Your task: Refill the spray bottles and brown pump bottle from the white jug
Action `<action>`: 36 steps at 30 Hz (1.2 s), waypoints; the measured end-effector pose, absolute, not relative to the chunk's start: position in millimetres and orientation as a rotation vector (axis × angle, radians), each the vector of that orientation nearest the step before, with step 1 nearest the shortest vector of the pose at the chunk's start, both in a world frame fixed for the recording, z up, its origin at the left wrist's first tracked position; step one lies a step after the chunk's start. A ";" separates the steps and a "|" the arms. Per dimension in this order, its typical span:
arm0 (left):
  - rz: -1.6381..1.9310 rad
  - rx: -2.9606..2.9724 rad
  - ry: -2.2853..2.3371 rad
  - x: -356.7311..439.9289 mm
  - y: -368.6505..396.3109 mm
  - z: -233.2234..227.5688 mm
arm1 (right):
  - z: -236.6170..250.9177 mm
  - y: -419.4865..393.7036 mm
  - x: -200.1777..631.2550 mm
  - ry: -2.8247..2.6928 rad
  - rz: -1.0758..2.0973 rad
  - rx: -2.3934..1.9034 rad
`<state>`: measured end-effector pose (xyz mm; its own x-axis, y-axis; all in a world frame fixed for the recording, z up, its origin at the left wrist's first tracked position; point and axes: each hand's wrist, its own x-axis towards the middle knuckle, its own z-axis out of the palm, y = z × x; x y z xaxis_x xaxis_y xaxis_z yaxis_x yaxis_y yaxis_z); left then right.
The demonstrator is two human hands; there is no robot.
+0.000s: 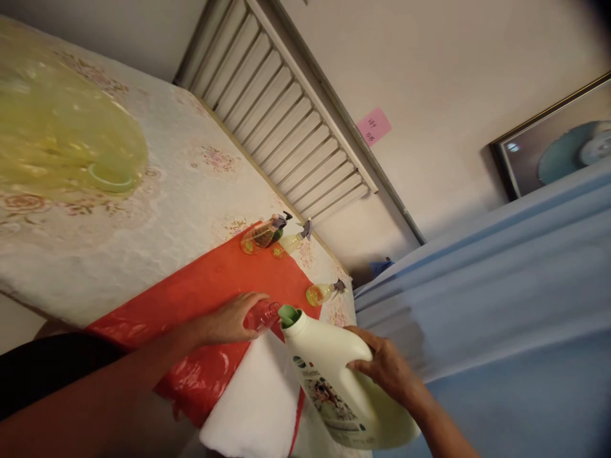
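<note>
the left hand [238,316] is closed around 1 small transparent plastic bottle [265,316], over a glossy red plastic sheet [205,286]. the right hand [389,366] is clamped on 1 large pale-green plastic jug [329,356]. jug long axis slopes toward the bottle; its green spout [287,314] sits at the bottle mouth, nearer the left hand.

You seem to be in a home: a flower-patterned cover [167,133] spreads at nine o'clock, a pale slatted panel [284,114] stands against the wall [429,76] at twelve, a framed picture [568,156] hangs past two, and blue cloth [477,280] drapes in folds toward four.
</note>
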<state>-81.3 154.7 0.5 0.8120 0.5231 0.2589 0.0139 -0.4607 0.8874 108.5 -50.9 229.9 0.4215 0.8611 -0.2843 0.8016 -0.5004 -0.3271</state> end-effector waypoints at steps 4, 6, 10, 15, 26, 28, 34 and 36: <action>0.624 1.978 0.390 -82.8 154.7 3.3 | 230.9 -50.5 108.7 -1.477 0.651 -2.509; 0.634 1.981 0.391 -83.1 154.2 4.0 | 231.1 -50.9 109.2 -1.481 0.658 -2.503; 0.647 1.969 0.411 -82.6 153.2 3.0 | 231.5 -50.5 109.5 -1.500 0.671 -2.498; 0.663 1.954 0.395 -81.4 154.1 -0.7 | 231.0 -50.7 111.2 -1.498 0.675 -2.527; 0.692 1.958 0.395 -79.2 154.8 -5.1 | 234.1 -50.0 108.9 -1.512 0.654 -2.571; 0.685 1.961 0.383 -78.9 155.2 -5.9 | 234.6 -49.3 107.9 -1.515 0.667 -2.565; 0.695 1.958 0.385 -76.9 156.0 -11.0 | 234.5 -49.0 109.2 -1.505 0.676 -2.565; 0.702 1.957 0.384 -76.6 156.2 -12.1 | 234.5 -49.4 110.3 -1.513 0.683 -2.557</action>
<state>-76.6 156.2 -12.1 0.7824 0.5396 0.3109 -0.0291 -0.4671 0.8837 110.3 -49.4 234.5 0.4081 0.8515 -0.3292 0.8101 -0.5040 -0.2994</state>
